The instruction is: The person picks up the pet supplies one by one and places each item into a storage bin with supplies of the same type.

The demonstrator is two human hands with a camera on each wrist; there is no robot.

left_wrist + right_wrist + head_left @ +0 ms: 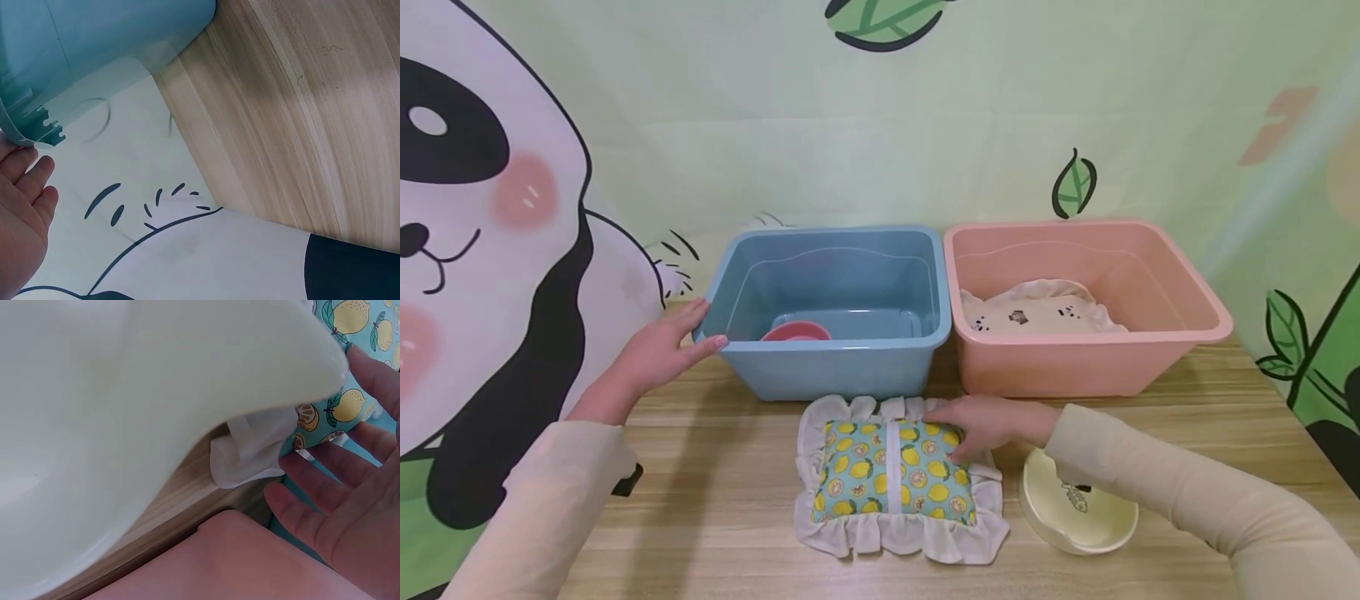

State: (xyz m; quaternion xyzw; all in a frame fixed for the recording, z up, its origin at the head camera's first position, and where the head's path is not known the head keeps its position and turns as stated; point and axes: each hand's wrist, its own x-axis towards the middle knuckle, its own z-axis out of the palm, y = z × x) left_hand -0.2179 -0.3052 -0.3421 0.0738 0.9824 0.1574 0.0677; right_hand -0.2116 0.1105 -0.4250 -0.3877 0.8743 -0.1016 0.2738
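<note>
My left hand (pixel 662 350) holds the left front corner of a blue plastic tub (pixel 835 367), its thumb over the front rim. In the left wrist view its other fingers (pixel 34 178) bend against the rim from outside. A small cushion (pixel 857 467) with a lemon print and white ruffles lies flat on the table in front of the tub. Over its upper right corner, my right hand (pixel 988 425) touches it with spread fingers. In the right wrist view, the thumb (pixel 372 372) is on the lemon fabric and the fingertips are along its edge.
Right of the blue tub stands a pink tub (pixel 1052 367) holding a ruffled cream cushion (pixel 1037 308). A round reddish-pink item (pixel 797 332) is inside the blue tub. Under my right forearm sits a cream bowl (pixel 1097 521). A panda-printed backdrop (pixel 775 125) hangs behind the wooden table (pixel 722 525).
</note>
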